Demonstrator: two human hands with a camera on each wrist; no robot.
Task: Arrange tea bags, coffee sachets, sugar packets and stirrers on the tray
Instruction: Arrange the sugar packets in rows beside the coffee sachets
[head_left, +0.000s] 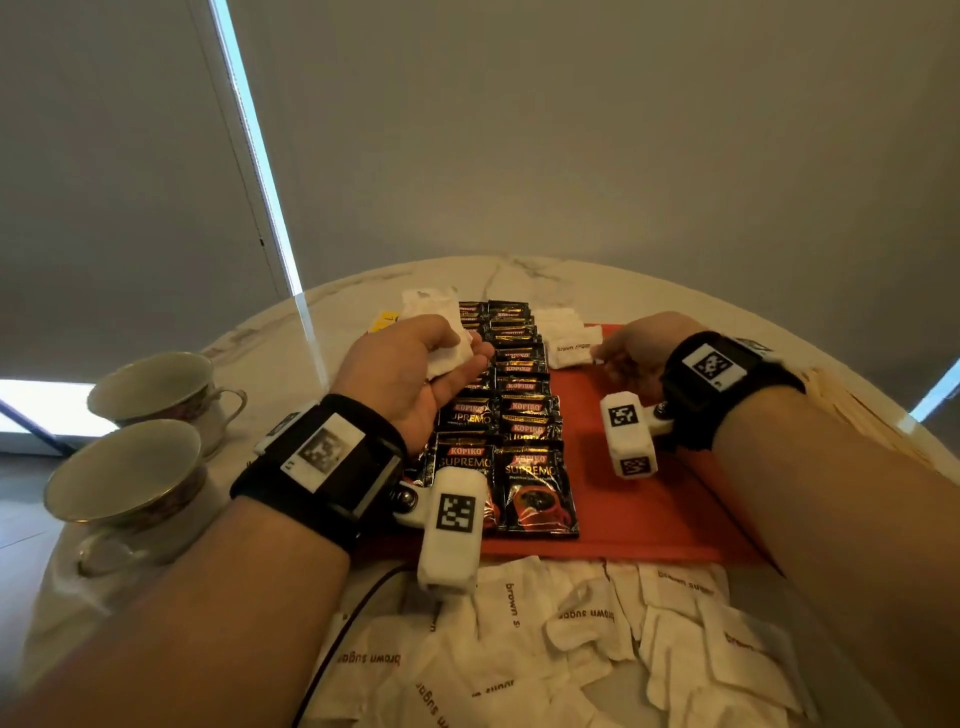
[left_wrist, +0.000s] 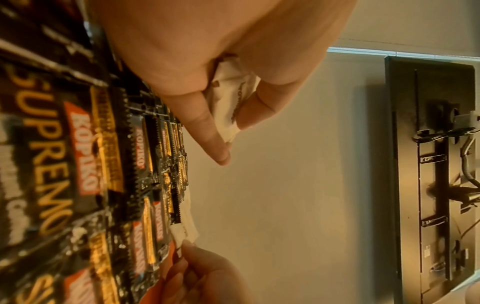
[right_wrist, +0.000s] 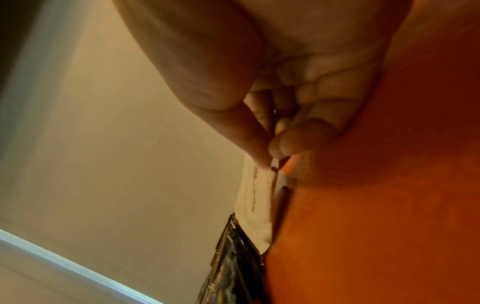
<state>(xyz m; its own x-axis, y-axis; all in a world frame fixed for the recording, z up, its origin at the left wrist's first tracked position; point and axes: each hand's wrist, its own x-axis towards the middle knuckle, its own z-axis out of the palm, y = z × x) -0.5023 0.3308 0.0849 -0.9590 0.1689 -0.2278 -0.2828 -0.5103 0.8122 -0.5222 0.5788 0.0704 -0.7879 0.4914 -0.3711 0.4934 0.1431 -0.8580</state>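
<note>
The left hand (head_left: 415, 371) hangs palm-up over the far end of the coffee sachets (head_left: 511, 415), its fingers curled round a few white sugar packets (head_left: 449, 358); the left wrist view shows the packets (left_wrist: 230, 98) pinched between thumb and fingers. The right hand (head_left: 631, 351) is low over the red tray (head_left: 649, 493), thumb and fingertip pinching the near corner of one sugar packet (head_left: 571, 351) in the stack (head_left: 563, 325) that lies on the tray just right of the sachets. The sachets lie in two overlapping rows down the tray's left half. Loose brown sugar packets (head_left: 571, 639) are heaped on the table (head_left: 519, 273) in front of the tray, between the forearms. Two cups (head_left: 140, 426) stand at the table's left edge. More white packets (head_left: 428, 306) lie beyond the left hand.
</note>
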